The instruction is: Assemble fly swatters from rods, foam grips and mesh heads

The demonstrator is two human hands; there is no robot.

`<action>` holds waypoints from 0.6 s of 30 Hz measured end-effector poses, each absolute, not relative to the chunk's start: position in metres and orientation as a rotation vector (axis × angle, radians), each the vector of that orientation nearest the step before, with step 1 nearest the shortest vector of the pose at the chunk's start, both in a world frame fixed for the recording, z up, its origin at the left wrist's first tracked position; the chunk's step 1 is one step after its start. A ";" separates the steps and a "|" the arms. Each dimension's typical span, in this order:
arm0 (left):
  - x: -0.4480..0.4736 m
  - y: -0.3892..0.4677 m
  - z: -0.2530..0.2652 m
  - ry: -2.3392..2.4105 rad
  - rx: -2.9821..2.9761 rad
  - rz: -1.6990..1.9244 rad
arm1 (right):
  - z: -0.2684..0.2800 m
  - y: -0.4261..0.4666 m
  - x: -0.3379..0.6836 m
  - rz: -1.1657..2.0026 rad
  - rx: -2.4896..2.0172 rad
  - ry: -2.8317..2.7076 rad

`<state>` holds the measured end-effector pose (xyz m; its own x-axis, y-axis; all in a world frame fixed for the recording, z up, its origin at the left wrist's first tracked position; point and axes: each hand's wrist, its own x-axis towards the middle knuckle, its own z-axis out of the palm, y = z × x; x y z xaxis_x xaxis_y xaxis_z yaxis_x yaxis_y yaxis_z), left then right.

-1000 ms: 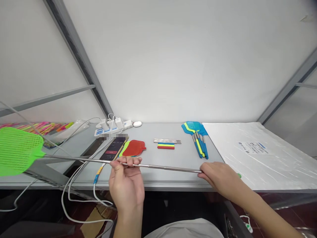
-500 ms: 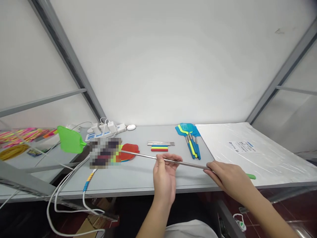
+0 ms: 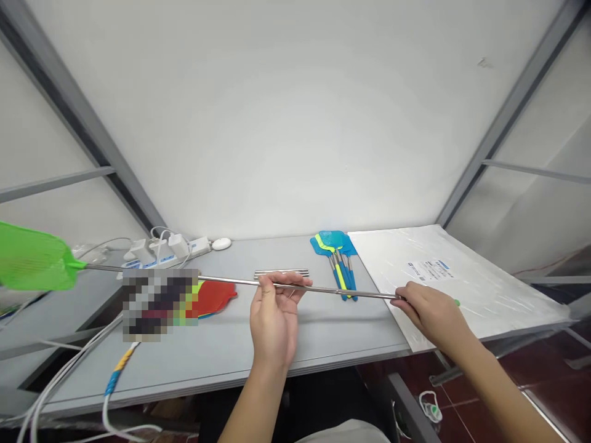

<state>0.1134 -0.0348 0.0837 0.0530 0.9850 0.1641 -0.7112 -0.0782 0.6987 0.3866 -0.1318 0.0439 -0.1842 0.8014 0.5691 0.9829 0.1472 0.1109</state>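
A green fly swatter (image 3: pixel 37 255) with a long thin metal telescopic rod stretches across the view above the table, its green head at the far left. My left hand (image 3: pixel 274 323) is palm up under the middle of the rod, with the thumb and fingers closed around it. Near the rod's right end, my right hand (image 3: pixel 427 314) grips it with closed fingers. Only a small green tip of the handle shows past the right hand. Several short metal rods (image 3: pixel 281 272) lie just behind the left hand, partly covered.
Several blue and yellow-green swatters (image 3: pixel 336 261) lie piled behind the rod. Red swatter heads (image 3: pixel 215 298) lie at left, beside a blurred patch. A power strip with plugs (image 3: pixel 166 249) stands at the back left. A white wrapped board (image 3: pixel 462 277) covers the table's right side.
The swatter's green head has moved left, away from my hands, and more of its metal rod shows. The view has shifted, so the table things appear further left.
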 end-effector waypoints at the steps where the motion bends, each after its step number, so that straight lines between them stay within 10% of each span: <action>1: 0.120 -0.036 0.081 0.471 0.740 1.457 | 0.046 -0.131 0.385 -0.668 -1.703 -2.022; 18: 0.133 -0.031 0.067 0.579 0.782 1.392 | 0.055 -0.115 0.348 -0.601 -1.685 -1.955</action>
<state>0.1326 -0.0313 0.0674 0.1117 0.9899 0.0872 -0.6360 0.0038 0.7716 0.3482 -0.1154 0.0553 -0.1208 0.7756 0.6196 0.9897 0.1425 0.0146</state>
